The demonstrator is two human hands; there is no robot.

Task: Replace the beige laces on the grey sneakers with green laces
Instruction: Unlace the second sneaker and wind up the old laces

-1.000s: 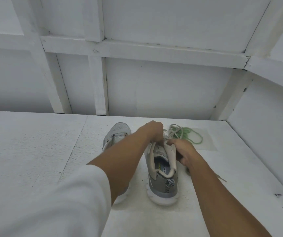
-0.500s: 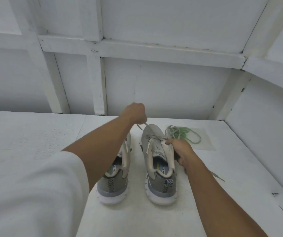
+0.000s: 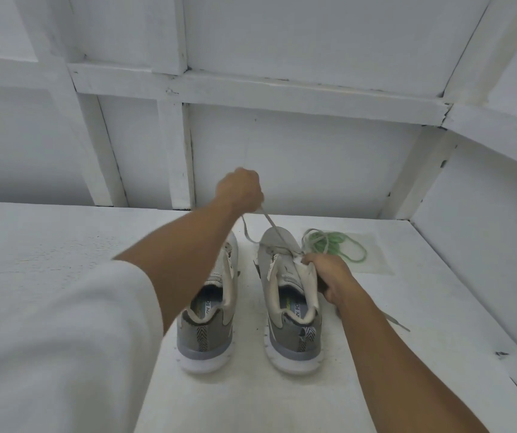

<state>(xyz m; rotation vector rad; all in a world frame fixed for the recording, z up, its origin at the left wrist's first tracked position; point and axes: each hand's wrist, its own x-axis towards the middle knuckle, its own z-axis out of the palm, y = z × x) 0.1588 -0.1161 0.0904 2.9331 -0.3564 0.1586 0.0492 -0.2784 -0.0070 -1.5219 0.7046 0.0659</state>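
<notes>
Left hand (image 3: 241,191) pinches the beige lace (image 3: 270,225) above the right shoe (image 3: 288,295); right hand (image 3: 329,273) grips its collar. Green laces (image 3: 333,245) lie beside, near the wall (image 3: 298,157).

Two grey sneakers stand side by side, heels toward the viewer, white soles down. The left sneaker (image 3: 216,310) has no lace showing. The right sneaker (image 3: 285,295) carries a beige lace (image 3: 271,225) — one strand drawn taut up from its eyelets, a loose end drooping beside it. The green laces (image 3: 335,245) lie in a loose tangle just right of its toe.
</notes>
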